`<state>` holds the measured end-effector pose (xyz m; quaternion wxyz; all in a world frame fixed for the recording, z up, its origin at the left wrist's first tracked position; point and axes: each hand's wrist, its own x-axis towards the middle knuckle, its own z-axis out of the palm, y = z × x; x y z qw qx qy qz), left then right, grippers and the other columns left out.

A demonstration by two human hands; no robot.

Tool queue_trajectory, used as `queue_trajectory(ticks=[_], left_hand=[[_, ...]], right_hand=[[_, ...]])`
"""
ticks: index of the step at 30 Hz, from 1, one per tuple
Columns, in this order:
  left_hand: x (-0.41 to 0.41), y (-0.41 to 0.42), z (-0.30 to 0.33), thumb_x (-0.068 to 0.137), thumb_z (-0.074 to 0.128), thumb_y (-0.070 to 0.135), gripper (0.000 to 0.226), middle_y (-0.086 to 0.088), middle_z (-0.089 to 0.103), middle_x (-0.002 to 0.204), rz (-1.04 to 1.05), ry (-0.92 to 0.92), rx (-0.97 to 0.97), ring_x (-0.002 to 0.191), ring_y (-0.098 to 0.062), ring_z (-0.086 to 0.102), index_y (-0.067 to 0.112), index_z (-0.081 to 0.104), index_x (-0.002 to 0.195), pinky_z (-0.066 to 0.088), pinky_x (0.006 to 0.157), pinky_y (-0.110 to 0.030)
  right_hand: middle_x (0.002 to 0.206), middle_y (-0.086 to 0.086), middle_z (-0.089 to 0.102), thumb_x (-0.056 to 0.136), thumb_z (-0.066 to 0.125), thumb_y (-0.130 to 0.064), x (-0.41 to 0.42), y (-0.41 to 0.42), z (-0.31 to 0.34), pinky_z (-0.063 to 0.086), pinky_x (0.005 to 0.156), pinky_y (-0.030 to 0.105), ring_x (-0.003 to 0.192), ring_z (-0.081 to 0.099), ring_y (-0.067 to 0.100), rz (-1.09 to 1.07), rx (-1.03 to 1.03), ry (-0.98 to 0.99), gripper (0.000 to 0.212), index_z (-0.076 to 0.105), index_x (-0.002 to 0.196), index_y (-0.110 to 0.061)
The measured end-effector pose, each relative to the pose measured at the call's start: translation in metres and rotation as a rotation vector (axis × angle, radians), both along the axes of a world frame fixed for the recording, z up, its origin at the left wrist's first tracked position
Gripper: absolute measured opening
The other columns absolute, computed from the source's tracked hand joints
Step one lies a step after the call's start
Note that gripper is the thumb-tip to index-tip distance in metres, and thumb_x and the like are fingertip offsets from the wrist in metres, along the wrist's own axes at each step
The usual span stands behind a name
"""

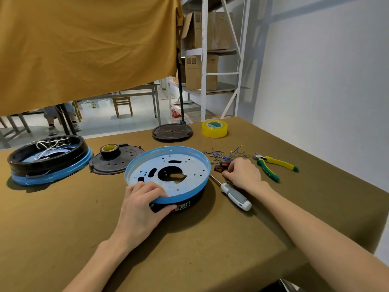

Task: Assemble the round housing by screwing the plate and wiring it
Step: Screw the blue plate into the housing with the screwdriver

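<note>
Left fingers (pixel 155 191) curled over housing (pixel 168 167) rim.

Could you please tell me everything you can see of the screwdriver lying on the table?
The screwdriver lies flat on the brown table, right of the round housing. It has a thin metal shaft and a thick grey-and-white handle that looks rubbery. The shaft points up-left toward the housing's blue rim; the tip is hidden there. The handle's end points toward the viewer. Neither hand grips it; the right hand rests just beyond it.

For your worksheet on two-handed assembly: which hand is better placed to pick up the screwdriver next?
The right hand: it rests beside the screwdriver, while the left hand grips the round housing rim.
</note>
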<state>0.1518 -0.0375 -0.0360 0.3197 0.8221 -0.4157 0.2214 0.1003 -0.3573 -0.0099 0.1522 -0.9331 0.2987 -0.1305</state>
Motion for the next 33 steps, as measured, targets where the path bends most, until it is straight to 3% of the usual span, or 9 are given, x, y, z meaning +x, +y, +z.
queue_trajectory(ticks=[5, 7, 10, 15, 18, 20, 27, 30, 33], left_hand=[[0.000, 0.002, 0.006, 0.075, 0.068, 0.061, 0.034, 0.022, 0.064, 0.097, -0.020, 0.043, -0.005, 0.095, -0.006, 0.057, 0.031, 0.074, 0.091, 0.040, 0.087, -0.029], [0.000, 0.004, 0.007, 0.076, 0.067, 0.062, 0.034, 0.024, 0.063, 0.097, -0.026, 0.049, -0.010, 0.095, -0.005, 0.057, 0.032, 0.074, 0.090, 0.038, 0.089, -0.026], [0.001, 0.006, 0.009, 0.077, 0.068, 0.060, 0.032, 0.026, 0.062, 0.097, -0.046, 0.097, -0.060, 0.099, -0.004, 0.056, 0.032, 0.073, 0.090, 0.034, 0.094, -0.022], [-0.002, 0.004, 0.021, 0.078, 0.075, 0.047, 0.023, 0.022, 0.067, 0.098, -0.047, 0.209, -0.279, 0.106, -0.009, 0.058, 0.028, 0.074, 0.090, 0.036, 0.100, -0.026], [-0.006, 0.001, 0.035, 0.080, 0.081, 0.035, 0.019, 0.008, 0.073, 0.097, -0.034, 0.416, -0.537, 0.099, -0.016, 0.066, 0.027, 0.076, 0.097, 0.057, 0.083, -0.038], [-0.009, 0.001, 0.046, 0.080, 0.079, 0.039, 0.020, 0.002, 0.075, 0.091, -0.039, 0.530, -0.698, 0.089, -0.014, 0.071, 0.029, 0.076, 0.096, 0.060, 0.068, -0.026], [-0.018, 0.000, 0.065, 0.081, 0.078, 0.043, 0.021, -0.003, 0.077, 0.090, -0.038, 0.901, -1.033, 0.081, -0.013, 0.070, 0.024, 0.080, 0.091, 0.057, 0.066, -0.022], [-0.020, 0.004, 0.070, 0.086, 0.076, 0.041, 0.023, -0.003, 0.079, 0.102, -0.064, 0.954, -1.080, 0.089, -0.015, 0.075, 0.024, 0.080, 0.101, 0.058, 0.068, -0.024], [-0.019, 0.009, 0.076, 0.089, 0.072, 0.043, 0.029, -0.002, 0.079, 0.107, -0.084, 1.054, -1.143, 0.094, -0.016, 0.075, 0.024, 0.079, 0.109, 0.058, 0.066, -0.025]], right_hand=[[0.102, 0.007, 0.071, 0.097, 0.068, -0.032, 0.007, 0.009, -0.001, 0.050, 0.070, 0.034, 0.090, 0.066, 0.026, 0.016, -0.100, 0.014, 0.017, 0.071, 0.104, -0.017], [0.093, -0.001, 0.068, 0.100, 0.064, -0.032, 0.003, 0.019, 0.000, 0.048, 0.068, 0.034, 0.085, 0.064, 0.020, 0.040, -0.049, -0.131, 0.015, 0.068, 0.098, -0.019], [0.083, -0.007, 0.067, 0.106, 0.053, -0.032, -0.005, 0.045, 0.004, 0.054, 0.067, 0.035, 0.075, 0.065, 0.013, 0.099, 0.251, -0.438, 0.017, 0.061, 0.097, -0.020], [0.091, 0.014, 0.072, 0.113, 0.031, -0.031, -0.012, 0.084, 0.004, 0.058, 0.054, 0.027, 0.065, 0.072, 0.020, 0.089, 0.820, -0.453, 0.034, 0.049, 0.112, -0.002], [0.094, 0.023, 0.077, 0.114, 0.027, -0.026, -0.012, 0.106, 0.019, 0.065, 0.071, 0.037, 0.085, 0.078, 0.033, 0.219, 1.367, -0.526, 0.029, 0.042, 0.124, -0.003], [0.099, 0.024, 0.076, 0.114, 0.030, -0.024, -0.008, 0.120, 0.032, 0.064, 0.080, 0.042, 0.095, 0.076, 0.037, 0.348, 1.506, -0.582, 0.032, 0.043, 0.126, 0.002], [0.095, 0.018, 0.076, 0.107, 0.054, -0.020, -0.003, 0.165, 0.065, 0.063, 0.074, 0.036, 0.084, 0.075, 0.029, 0.629, 1.202, -0.695, 0.025, 0.059, 0.114, 0.004], [0.094, 0.018, 0.076, 0.105, 0.057, -0.016, 0.000, 0.177, 0.073, 0.063, 0.075, 0.036, 0.081, 0.073, 0.026, 0.659, 1.151, -0.736, 0.019, 0.063, 0.107, 0.002], [0.087, 0.007, 0.074, 0.103, 0.060, -0.012, 0.007, 0.188, 0.083, 0.060, 0.069, 0.025, 0.076, 0.072, 0.014, 0.722, 1.041, -0.746, 0.013, 0.066, 0.104, 0.000]])
